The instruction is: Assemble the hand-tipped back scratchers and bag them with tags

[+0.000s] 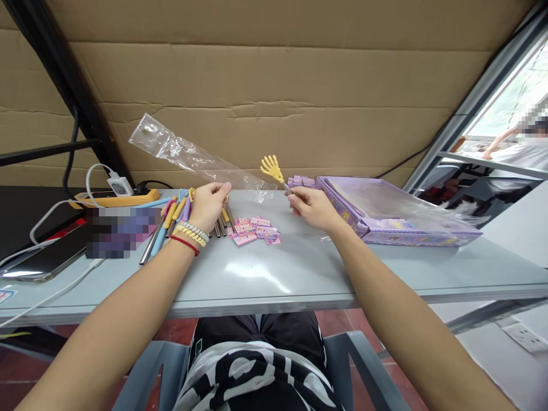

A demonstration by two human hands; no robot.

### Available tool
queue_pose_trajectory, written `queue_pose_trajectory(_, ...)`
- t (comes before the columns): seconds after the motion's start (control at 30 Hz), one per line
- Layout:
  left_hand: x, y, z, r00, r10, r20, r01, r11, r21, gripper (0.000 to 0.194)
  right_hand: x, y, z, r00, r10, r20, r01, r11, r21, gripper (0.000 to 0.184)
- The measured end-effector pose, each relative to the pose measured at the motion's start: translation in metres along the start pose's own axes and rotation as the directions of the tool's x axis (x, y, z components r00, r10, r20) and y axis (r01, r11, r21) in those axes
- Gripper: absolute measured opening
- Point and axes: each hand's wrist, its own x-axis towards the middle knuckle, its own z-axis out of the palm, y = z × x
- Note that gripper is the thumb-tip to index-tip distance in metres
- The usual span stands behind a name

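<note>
1. My right hand pinches the yellow hand-shaped scratcher by its metal shaft, above the surface.
2. My left hand looks pinched on the clear sleeve.
3. Scratcher: probably light, stiff, slick; I'd grip the shaft, sparing the prongs.
4. Sleeve: likely limp, slippery, tearable; I'd take an edge.

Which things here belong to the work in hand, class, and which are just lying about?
Seemingly part of the work:
- bag, in the left hand
- yellow scratcher, in the right hand
- rods
- pink cards
- box, probably

Seemingly just lying about:
- phone
- power strip
- charger
</note>
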Motion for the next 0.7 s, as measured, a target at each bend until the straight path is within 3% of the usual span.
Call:
queue_pose_trajectory(0.13, 0.004, -0.001, -0.001, 1.000, 0.007, -0.026, -0.009, 0.996, -0.085, 0.020, 0.000, 0.007, -0.001, 0.997, -0.070, 0.026, 0.070, 0.997, -0.027, 0.036)
queue_pose_trajectory(0.37, 0.006, -0.002, -0.003, 0.998, -0.006, -0.058, -0.003, 0.987, -0.160, 0.016, -0.002, 0.015, -0.007, 0.992, 0.119, 0.044, -0.119, 0.993, -0.003, 0.027)
queue_pose_trajectory(0.53, 0.005, 0.000, -0.004, 0.999, -0.017, -0.047, 0.008, 0.982, -0.190, 0.017, -0.003, 0.028, -0.014, 0.993, 0.109, 0.048, -0.110, 0.993, 0.036, 0.028)
queue_pose_trajectory(0.7, 0.004, 0.002, -0.004, 0.999, -0.010, -0.030, 0.004, 0.981, -0.194, 0.017, -0.004, 0.034, -0.018, 0.985, 0.120, 0.125, -0.130, 0.989, 0.074, 0.036)
